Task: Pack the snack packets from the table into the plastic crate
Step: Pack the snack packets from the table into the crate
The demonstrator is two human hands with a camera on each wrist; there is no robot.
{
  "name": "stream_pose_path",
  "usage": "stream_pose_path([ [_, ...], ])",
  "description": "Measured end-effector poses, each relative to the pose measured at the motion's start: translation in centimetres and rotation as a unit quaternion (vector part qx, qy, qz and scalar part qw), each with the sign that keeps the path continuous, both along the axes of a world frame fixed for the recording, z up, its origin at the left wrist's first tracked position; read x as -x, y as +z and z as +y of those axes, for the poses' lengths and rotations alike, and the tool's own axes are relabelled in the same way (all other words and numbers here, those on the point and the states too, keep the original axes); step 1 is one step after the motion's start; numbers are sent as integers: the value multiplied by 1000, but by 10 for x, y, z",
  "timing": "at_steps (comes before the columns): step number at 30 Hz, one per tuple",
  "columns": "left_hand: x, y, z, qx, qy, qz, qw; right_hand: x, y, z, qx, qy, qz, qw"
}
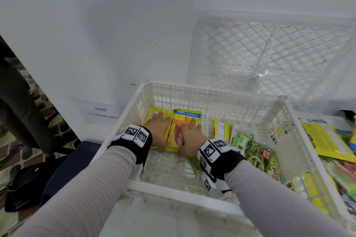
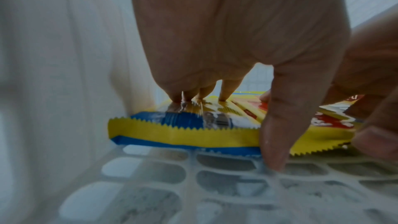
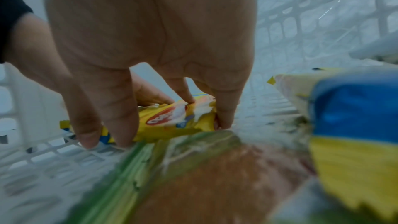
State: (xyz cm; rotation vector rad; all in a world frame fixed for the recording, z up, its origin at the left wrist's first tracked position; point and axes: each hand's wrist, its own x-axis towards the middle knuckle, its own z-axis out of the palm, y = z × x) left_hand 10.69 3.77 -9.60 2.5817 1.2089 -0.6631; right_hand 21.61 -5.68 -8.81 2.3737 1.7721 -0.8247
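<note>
A white plastic crate point(image 1: 212, 90) stands in front of me. Two yellow snack packets lie side by side in its far left corner. My left hand point(image 1: 159, 123) lies flat on the left packet point(image 1: 149, 118). In the left wrist view its fingertips point(image 2: 223, 98) press the top and the thumb stands at the packet's point(image 2: 183, 132) near edge. My right hand point(image 1: 189, 131) covers the yellow Nabati packet point(image 1: 176, 137), and in the right wrist view its fingers curl round that packet's point(image 3: 172, 125) end and side.
More packets lean in the crate's right half: a yellow one point(image 1: 221, 129) and a green one point(image 1: 256, 152). Several packets point(image 1: 325, 140) lie on the table right of the crate. A second white lattice crate point(image 1: 269, 54) leans behind. A "STORAGE AREA" label point(image 1: 103, 112) is at the left.
</note>
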Motion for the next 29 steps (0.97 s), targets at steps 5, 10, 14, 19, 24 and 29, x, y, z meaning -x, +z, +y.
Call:
stream_pose_path([
  [5,0,2,-1,-13,-15,23,1000,-10,7,4,-19,12,22,1000],
  [10,-1,13,-6,10,-7,9,1000,-46,36,-7,-79,-29,125,989],
  [14,-13,36,-11,41,19,-178,983,-87,54,-27,-108,-77,121,984],
  [19,-55,59,-34,117,13,-260,959,-110,47,-45,-99,-112,50,988],
  [24,-95,46,-62,168,27,-225,959,-116,31,-47,-61,-135,-46,988],
  [29,-107,25,-77,198,30,-216,956,-131,23,-52,-60,-232,-25,971],
])
